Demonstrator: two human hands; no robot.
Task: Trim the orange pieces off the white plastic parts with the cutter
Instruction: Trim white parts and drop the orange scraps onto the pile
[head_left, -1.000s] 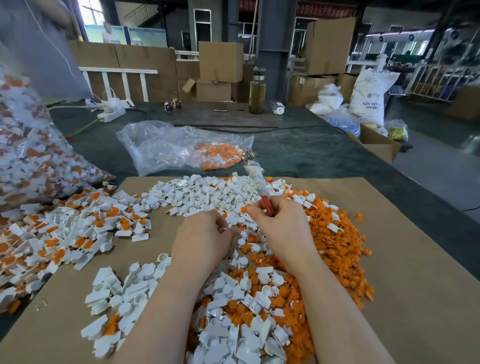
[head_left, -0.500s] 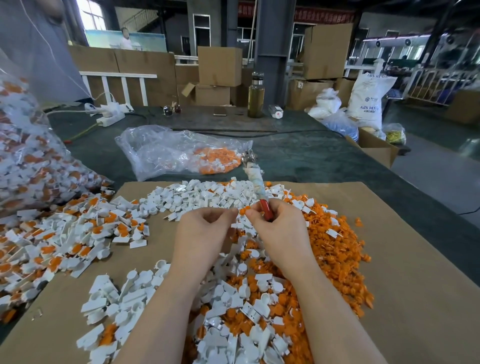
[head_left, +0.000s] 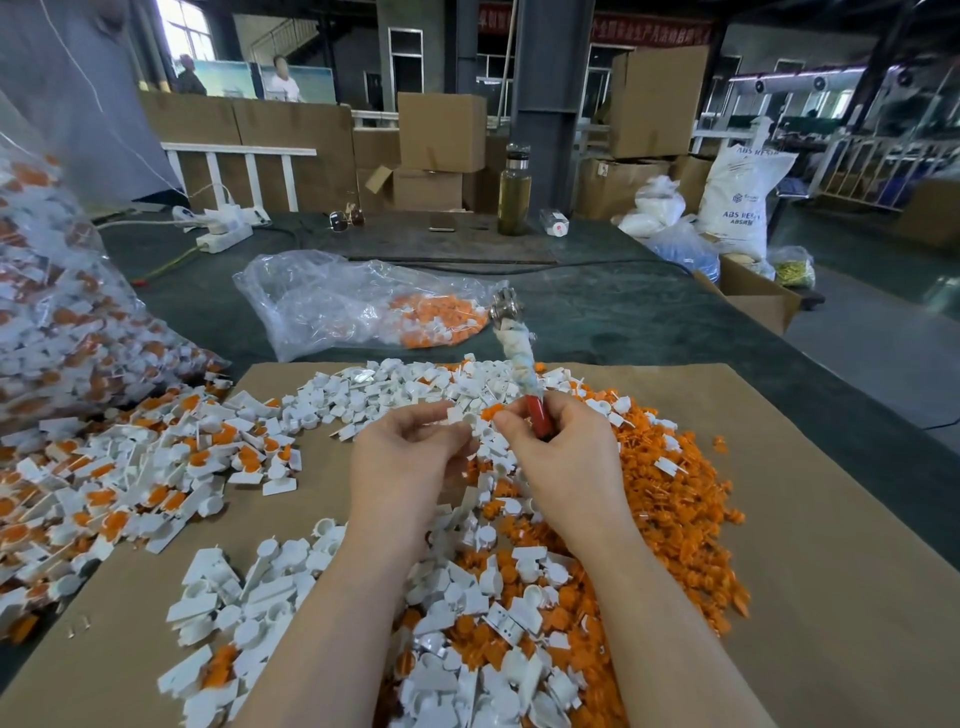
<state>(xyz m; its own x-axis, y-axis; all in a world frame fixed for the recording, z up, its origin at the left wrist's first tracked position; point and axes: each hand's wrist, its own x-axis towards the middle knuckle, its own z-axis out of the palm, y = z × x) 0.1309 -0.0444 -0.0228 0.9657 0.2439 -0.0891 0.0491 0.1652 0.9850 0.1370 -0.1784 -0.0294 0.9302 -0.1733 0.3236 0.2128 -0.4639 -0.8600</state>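
In the head view, we hold both hands raised a little above the brown cardboard sheet (head_left: 810, 545) that covers the table. Our left hand (head_left: 402, 462) has its fingers curled, and it pinches a small white plastic part (head_left: 460, 414) between thumb and fingertips. Our right hand (head_left: 563, 457) is closed around the red handle of the cutter (head_left: 519, 364); the wrapped shaft and the metal head point up and away from us. The fingertips of the right hand also touch an orange piece (head_left: 490, 412), which sits just beside the white part, between the two hands. We cannot tell if it is attached to the part.

Under and to the right of our hands lies a heap of orange pieces (head_left: 670, 499), mixed with white parts near us. A pile of trimmed white parts (head_left: 395, 387) lies beyond the hands. At the left, untrimmed parts (head_left: 130, 467) with orange inserts spill from a big clear bag (head_left: 57, 322). Another plastic bag (head_left: 358, 306), holding some orange pieces, lies on the green table (head_left: 649, 312) behind the cardboard.
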